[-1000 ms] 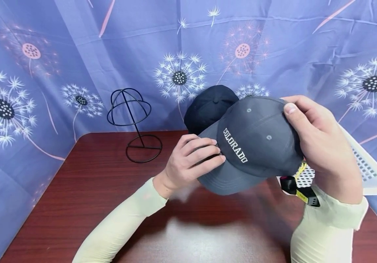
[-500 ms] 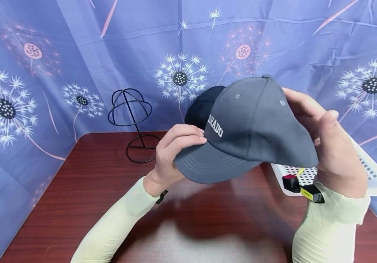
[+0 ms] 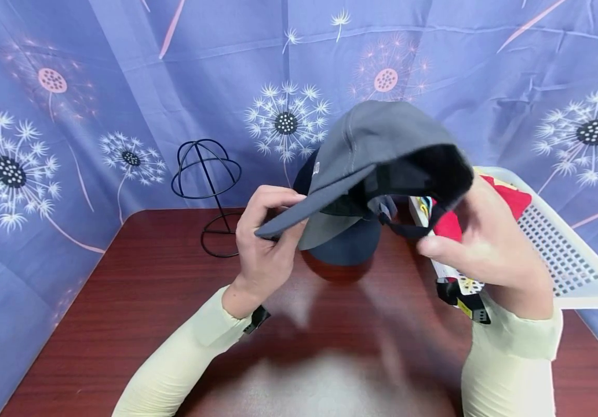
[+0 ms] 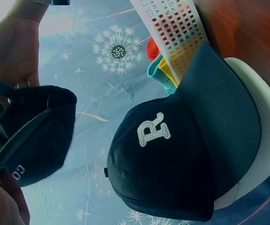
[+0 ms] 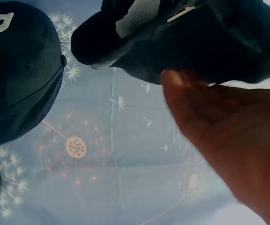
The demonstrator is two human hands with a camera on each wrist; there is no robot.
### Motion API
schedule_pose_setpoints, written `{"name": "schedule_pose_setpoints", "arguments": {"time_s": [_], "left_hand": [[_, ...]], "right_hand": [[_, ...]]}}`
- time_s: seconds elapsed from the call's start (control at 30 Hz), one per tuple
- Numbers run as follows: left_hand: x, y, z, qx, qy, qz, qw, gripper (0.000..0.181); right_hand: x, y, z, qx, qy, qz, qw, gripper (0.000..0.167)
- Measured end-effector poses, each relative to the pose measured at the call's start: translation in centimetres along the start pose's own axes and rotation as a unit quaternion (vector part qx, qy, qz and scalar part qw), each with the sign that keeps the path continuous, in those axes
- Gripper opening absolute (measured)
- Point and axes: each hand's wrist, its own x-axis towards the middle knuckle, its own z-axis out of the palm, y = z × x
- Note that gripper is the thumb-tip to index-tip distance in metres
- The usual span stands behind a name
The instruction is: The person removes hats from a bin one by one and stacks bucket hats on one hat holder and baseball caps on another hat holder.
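A grey cap (image 3: 377,133) hangs in the air, tilted so its dark inside and back strap face the viewer. My left hand (image 3: 265,252) pinches its brim between thumb and fingers. At the cap's back edge is my right hand (image 3: 497,249), its thumb apart from the fingers, which lie partly hidden behind the cap. In the left wrist view the held cap (image 4: 46,136) shows part of its white lettering. A navy cap with a white R (image 4: 163,154) stands behind, over a paler brim (image 4: 261,103). The right wrist view shows my right hand (image 5: 233,126) against the dark cap.
A black wire hat stand (image 3: 215,197) stands at the table's back left. On the right is a white perforated basket (image 3: 560,249) with red cloth (image 3: 513,200) and other coloured things. The reddish-brown table (image 3: 163,289) meets a blue dandelion-print curtain (image 3: 174,87) behind.
The grey cap has turned and tipped up, from showing its front lettering to showing its underside and strap. The stacked caps' brims behind it have come into view. My left hand has kept the brim.
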Motion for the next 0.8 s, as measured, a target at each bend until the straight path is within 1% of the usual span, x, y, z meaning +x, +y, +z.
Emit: {"name": "schedule_pose_setpoints", "arguments": {"time_s": [0.03, 0.07, 0.1, 0.17, 0.2, 0.23, 0.3, 0.37, 0.43, 0.47, 0.53, 0.6, 0.7, 0.8], "left_hand": [[0.0, 0.0, 0.0, 0.003, 0.003, -0.006, 1.0, 0.025], [0.0, 0.1, -0.1, 0.006, 0.005, -0.01, 0.9999, 0.025], [-0.1, 0.1, -0.1, 0.009, 0.006, -0.014, 0.9998, 0.024], [-0.1, 0.1, -0.2, 0.016, 0.009, -0.021, 0.9996, 0.023], [-0.1, 0.1, -0.2, 0.02, 0.011, -0.025, 0.9994, 0.022], [-0.2, 0.2, -0.2, 0.021, 0.014, -0.029, 0.9993, 0.021], [-0.2, 0.2, -0.2, 0.021, 0.017, -0.035, 0.999, 0.021], [-0.3, 0.3, -0.2, 0.02, 0.018, -0.038, 0.9989, 0.022], [-0.3, 0.3, -0.2, 0.023, 0.015, -0.036, 0.999, 0.023], [-0.3, 0.4, -0.2, 0.024, 0.012, -0.034, 0.9991, 0.023], [-0.3, 0.4, -0.1, 0.029, 0.008, -0.028, 0.9992, 0.024], [-0.3, 0.5, -0.2, 0.033, 0.006, -0.021, 0.9992, 0.024], [-0.1, 0.7, -0.3, 0.038, 0.007, -0.012, 0.9992, 0.025], [0.3, 0.8, -0.4, 0.043, 0.01, -0.001, 0.999, 0.025]], "right_hand": [[-0.7, -0.1, -0.2, -0.049, 0.01, 0.024, 0.9984, 0.083], [-0.4, -0.1, -0.1, -0.108, 0.003, 0.028, 0.9938, 0.081], [-0.2, -0.2, 0.1, -0.154, -0.004, 0.036, 0.9874, 0.077], [0.0, 0.0, 0.6, -0.212, -0.006, 0.052, 0.9759, 0.07], [0.0, 0.1, 0.9, -0.232, 0.0, 0.061, 0.9708, 0.066], [0.0, 0.3, 1.2, -0.242, 0.008, 0.07, 0.9677, 0.061], [0.1, 0.7, 2.0, -0.249, 0.035, 0.086, 0.9641, 0.045], [0.1, 1.0, 2.9, -0.238, 0.076, 0.113, 0.9617, 0.03], [0.2, 1.3, 3.8, -0.229, 0.117, 0.147, 0.9552, 0.017], [0.2, 1.4, 4.3, -0.226, 0.137, 0.165, 0.9501, 0.014], [0.2, 1.5, 5.0, -0.225, 0.167, 0.196, 0.9397, 0.012], [0.3, 1.6, 5.4, -0.233, 0.183, 0.207, 0.9324, 0.014], [0.2, 1.7, 5.6, -0.237, 0.201, 0.205, 0.9282, 0.016], [0.2, 1.8, 5.4, -0.238, 0.221, 0.202, 0.9238, 0.013]]}}
